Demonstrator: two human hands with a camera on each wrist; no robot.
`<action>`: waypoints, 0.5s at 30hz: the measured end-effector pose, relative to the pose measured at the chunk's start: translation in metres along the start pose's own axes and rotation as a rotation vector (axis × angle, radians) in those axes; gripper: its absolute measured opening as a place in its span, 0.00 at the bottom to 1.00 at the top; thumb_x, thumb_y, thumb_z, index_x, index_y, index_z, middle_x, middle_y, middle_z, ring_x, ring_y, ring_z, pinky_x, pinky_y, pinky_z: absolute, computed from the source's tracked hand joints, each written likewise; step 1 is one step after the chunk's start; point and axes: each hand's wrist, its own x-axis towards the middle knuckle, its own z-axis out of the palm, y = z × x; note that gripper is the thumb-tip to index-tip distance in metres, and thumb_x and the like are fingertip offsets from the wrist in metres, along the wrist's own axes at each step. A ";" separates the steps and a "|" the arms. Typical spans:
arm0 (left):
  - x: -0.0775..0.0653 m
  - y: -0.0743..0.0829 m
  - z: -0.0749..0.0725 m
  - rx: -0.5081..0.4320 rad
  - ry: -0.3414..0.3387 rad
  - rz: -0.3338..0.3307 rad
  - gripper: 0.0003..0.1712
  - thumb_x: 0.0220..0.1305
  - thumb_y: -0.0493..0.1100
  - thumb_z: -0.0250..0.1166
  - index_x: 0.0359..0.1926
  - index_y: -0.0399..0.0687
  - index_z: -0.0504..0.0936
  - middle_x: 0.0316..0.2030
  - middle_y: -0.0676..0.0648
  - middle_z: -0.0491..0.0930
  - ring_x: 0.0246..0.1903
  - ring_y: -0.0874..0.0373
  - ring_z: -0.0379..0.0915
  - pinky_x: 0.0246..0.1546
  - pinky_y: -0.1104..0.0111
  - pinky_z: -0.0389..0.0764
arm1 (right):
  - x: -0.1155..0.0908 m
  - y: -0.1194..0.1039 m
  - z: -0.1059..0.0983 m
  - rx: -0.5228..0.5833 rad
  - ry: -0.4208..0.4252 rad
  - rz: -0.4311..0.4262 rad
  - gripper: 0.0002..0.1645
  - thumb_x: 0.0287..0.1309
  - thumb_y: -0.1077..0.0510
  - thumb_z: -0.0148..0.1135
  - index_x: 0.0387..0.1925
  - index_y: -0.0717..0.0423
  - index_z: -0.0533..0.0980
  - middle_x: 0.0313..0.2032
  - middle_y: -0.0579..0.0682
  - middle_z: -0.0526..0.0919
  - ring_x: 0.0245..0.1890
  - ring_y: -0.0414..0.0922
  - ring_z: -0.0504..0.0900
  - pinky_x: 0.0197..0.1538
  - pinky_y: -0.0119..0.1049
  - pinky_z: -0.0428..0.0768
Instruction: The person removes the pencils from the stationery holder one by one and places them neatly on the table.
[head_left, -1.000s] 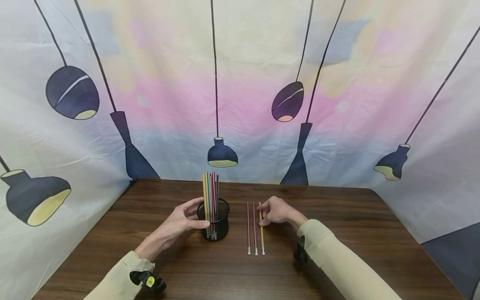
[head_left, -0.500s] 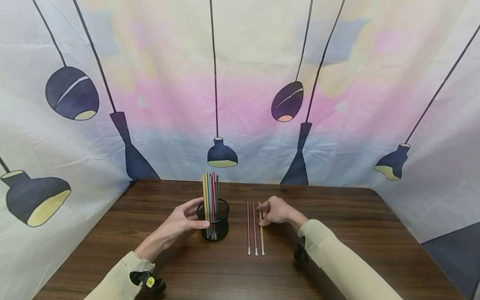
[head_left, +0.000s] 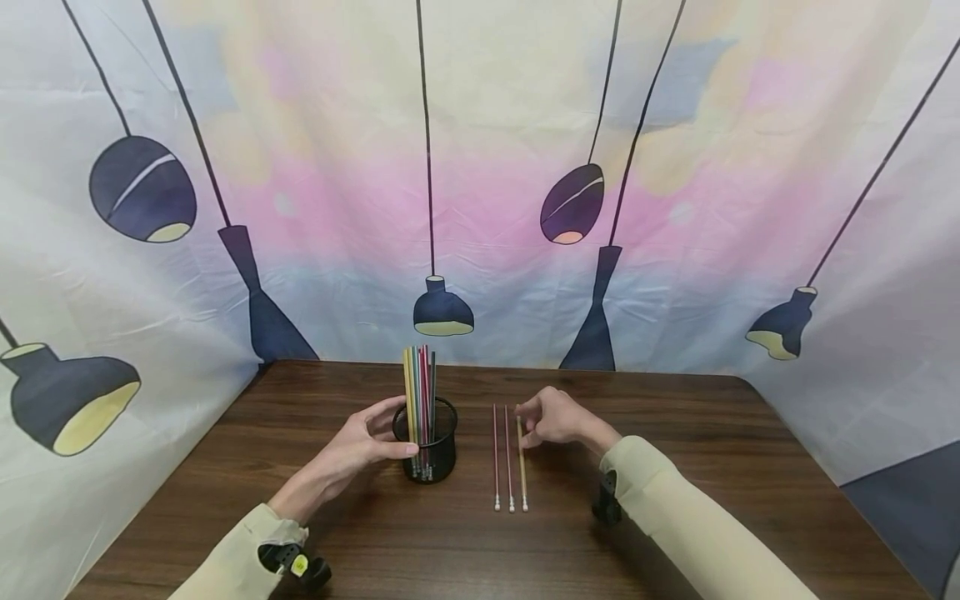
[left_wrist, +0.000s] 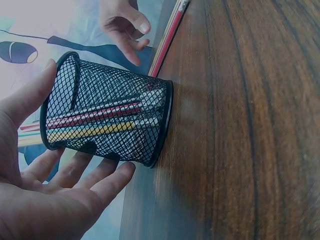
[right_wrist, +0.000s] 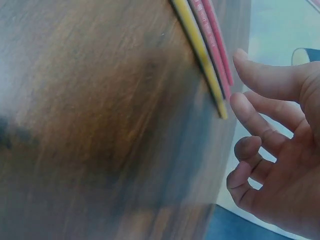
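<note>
My left hand (head_left: 356, 442) holds a black mesh pencil cup (head_left: 444, 460), thumb at the rim and fingers along its side. Several pencils (head_left: 419, 379) in yellow, green, red and dark colours stand in it, eraser ends down. To the right, a yellow pencil (head_left: 523, 475) and two red pencils (head_left: 496, 458) lie side by side on the table, white erasers toward me. Just over the yellow pencil's far end is my right hand (head_left: 561, 417). In the right wrist view its thumb and loosely bent fingers stand apart, with nothing between them and the pencil tips (right_wrist: 222, 112) beside them.
The brown wooden table (head_left: 420, 550) reaches back to a hanging cloth (head_left: 345, 208) printed with lamps. Each wrist wears a black strap device, the left one (head_left: 296, 562) with a yellow mark.
My right hand has let go of the yellow pencil and lifted slightly up and to the right. My left hand stays on the cup, and the pencils on the table keep their places.
</note>
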 end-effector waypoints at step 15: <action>0.000 -0.001 -0.001 0.002 -0.002 0.002 0.53 0.61 0.38 0.79 0.81 0.43 0.60 0.72 0.34 0.70 0.68 0.36 0.70 0.60 0.53 0.77 | -0.002 -0.039 -0.007 0.013 -0.011 -0.057 0.21 0.56 0.62 0.81 0.52 0.62 0.87 0.34 0.50 0.88 0.26 0.39 0.77 0.34 0.34 0.73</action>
